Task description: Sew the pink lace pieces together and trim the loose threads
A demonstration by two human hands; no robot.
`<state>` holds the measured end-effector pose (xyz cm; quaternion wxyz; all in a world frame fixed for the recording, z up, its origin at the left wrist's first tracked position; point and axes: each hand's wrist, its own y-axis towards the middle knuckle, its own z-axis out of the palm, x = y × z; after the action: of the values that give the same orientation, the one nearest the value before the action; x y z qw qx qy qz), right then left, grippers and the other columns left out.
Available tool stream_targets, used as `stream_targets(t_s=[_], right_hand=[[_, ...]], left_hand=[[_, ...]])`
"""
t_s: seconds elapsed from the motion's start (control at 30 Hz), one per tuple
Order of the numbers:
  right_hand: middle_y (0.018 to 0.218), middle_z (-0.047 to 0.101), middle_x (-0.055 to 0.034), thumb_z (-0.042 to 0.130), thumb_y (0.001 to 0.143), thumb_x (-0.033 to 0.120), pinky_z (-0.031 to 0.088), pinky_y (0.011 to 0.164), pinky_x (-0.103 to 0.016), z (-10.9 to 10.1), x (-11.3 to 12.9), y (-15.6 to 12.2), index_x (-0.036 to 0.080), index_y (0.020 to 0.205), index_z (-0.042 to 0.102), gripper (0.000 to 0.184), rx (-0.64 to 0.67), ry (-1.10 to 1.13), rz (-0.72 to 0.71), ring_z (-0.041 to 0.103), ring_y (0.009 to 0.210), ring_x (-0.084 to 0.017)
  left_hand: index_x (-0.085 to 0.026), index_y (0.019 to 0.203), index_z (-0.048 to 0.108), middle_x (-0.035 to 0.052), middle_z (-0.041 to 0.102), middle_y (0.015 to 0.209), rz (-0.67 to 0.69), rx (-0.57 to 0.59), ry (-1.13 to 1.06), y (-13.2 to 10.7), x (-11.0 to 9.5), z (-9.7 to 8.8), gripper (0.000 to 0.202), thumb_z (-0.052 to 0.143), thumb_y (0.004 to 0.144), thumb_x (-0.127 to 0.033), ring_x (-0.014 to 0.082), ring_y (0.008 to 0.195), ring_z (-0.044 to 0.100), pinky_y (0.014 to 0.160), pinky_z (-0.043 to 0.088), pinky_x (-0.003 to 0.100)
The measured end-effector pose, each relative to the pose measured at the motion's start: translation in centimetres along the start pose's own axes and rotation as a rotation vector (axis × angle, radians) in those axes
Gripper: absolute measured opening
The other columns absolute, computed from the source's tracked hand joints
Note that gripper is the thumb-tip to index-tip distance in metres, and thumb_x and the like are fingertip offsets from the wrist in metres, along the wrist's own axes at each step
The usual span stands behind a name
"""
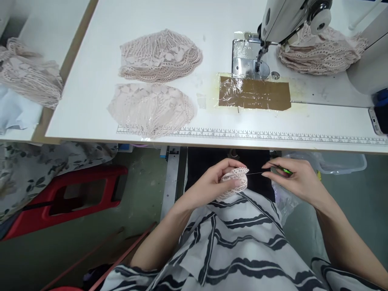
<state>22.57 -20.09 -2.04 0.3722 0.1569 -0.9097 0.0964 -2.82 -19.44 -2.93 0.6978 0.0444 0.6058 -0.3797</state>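
Observation:
My left hand (216, 180) is closed around a folded pink lace piece (235, 182), held over my lap below the table's front edge. A thin thread runs from the lace to my right hand (292, 178). That hand pinches the thread and grips a small green-handled tool (285, 171), probably thread snips. The two hands are about a hand's width apart.
Two flat pink lace pieces (160, 54) (151, 108) lie on the white table (91, 81), with a printed ruler (257, 136) along its front edge. A sewing machine (291, 20) stands at the right, more lace (321, 52) behind it. A lace pile (28, 76) lies far left, a red stool (69, 198) below.

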Motion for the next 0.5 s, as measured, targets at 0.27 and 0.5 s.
stream_targets(t_s=[0.27, 0.5], right_hand=[[0.097, 0.067, -0.0086, 0.058, 0.090, 0.039, 0.047, 0.058, -0.031, 2.3, 0.4, 0.3, 0.022, 0.077, 0.060, 0.021, -0.072, 0.754, 0.095, 0.062, 0.085, -0.021], [0.061, 0.044, 0.0047, 0.056, 0.093, 0.035, 0.029, 0.046, -0.026, 3.5, 1.3, 0.4, 0.022, 0.084, 0.056, 0.015, -0.048, 0.844, 0.120, 0.037, 0.049, -0.009]], left_hand=[[-0.019, 0.099, 0.060, 0.0009, 0.062, 0.082, -0.084, -0.086, 0.144, 0.7, 1.4, 0.1, 0.028, 0.070, 0.078, -0.035, 0.0131, 0.071, 0.056, 0.063, 0.042, 0.023], [-0.017, 0.076, 0.058, -0.0038, 0.051, 0.069, -0.109, -0.051, 0.240, 0.9, 1.8, -0.1, 0.028, 0.070, 0.077, -0.042, 0.0107, 0.063, 0.046, 0.056, 0.031, 0.021]])
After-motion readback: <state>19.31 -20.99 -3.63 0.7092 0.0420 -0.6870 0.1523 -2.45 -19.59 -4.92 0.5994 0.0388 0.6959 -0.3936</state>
